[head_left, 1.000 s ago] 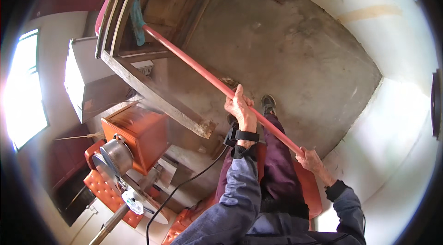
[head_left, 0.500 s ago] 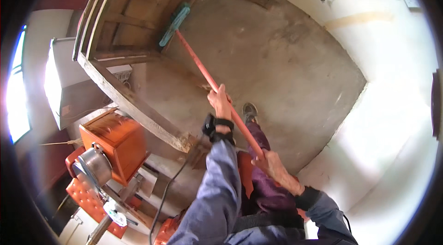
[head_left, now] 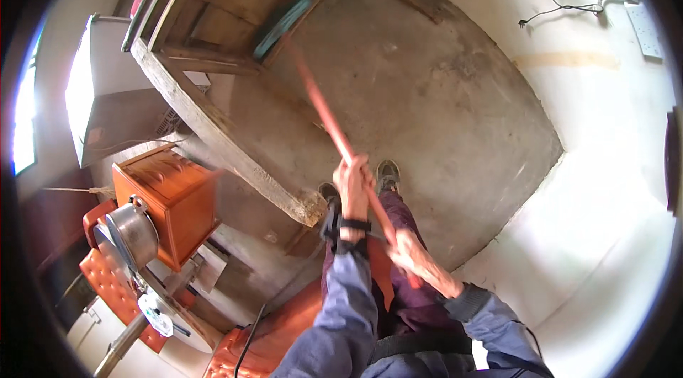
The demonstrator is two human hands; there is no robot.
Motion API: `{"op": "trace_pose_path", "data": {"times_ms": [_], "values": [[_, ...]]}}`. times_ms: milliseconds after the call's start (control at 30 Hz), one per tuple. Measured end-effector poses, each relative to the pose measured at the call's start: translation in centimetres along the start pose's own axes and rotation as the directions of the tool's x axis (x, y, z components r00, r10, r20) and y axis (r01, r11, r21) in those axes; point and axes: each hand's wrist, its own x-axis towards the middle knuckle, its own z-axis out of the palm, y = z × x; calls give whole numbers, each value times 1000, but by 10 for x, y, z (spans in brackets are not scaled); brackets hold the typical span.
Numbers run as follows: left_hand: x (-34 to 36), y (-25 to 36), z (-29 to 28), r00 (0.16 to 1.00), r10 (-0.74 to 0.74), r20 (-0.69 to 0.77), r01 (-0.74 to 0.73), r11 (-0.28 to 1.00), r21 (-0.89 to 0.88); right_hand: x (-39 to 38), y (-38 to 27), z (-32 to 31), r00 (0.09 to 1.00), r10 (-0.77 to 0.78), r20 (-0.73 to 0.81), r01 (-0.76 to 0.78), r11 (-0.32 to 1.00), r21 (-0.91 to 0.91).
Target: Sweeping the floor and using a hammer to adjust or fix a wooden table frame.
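A mop with a long red handle [head_left: 326,118] and a narrow teal head [head_left: 282,25] slants across the view. My left hand [head_left: 353,180] is wrapped around the middle of the handle, a dark strap at its wrist. Lower down, my right hand [head_left: 414,258] grips the handle close to its near end. The mop head, smeared by motion, lies along the inside edge of a wooden frame [head_left: 226,64] at the upper left. Both my shoes [head_left: 388,173] stand on the grey floor [head_left: 413,86] beyond my hands.
A thick wooden beam [head_left: 228,147] ends near my left foot. To the left are an orange wooden cabinet [head_left: 171,204], a metal pot [head_left: 133,232] and an orange tufted seat [head_left: 270,335]. A dark cable [head_left: 249,342] hangs beside it. A white wall [head_left: 590,186] borders the right, with cords [head_left: 558,8].
Both hands have moved down toward me, and the mop's near end now shows below my right hand. My left shoe has come into view. The whole view has shifted slightly.
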Motion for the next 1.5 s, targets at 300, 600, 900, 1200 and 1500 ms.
{"op": "trace_pose_path", "data": {"times_ms": [300, 600, 900, 1200, 1500], "values": [[-80, 7, 38, 1000, 16, 3, -16, 1000, 16, -73, 8, -34, 990, -108, -90, 113, 992, 58], [-72, 31, 97, 983, 85, 165, -82, 996, -23, -63, -26, -70, 927, -164, -338, 168, 986, -18], [-145, 36, 109, 988, 30, 152, -17, 996, -87, -113, 3, -85, 937, -254, -241, 218, 962, -164], [-84, -8, 121, 961, 206, 186, -218, 975, 47, -65, 43, -103, 968, -119, -222, 134, 989, 55], [-108, -76, 115, 983, -110, 150, 110, 994, 10, -134, 57, -118, 982, 16, -189, -9, 999, 42]]}}
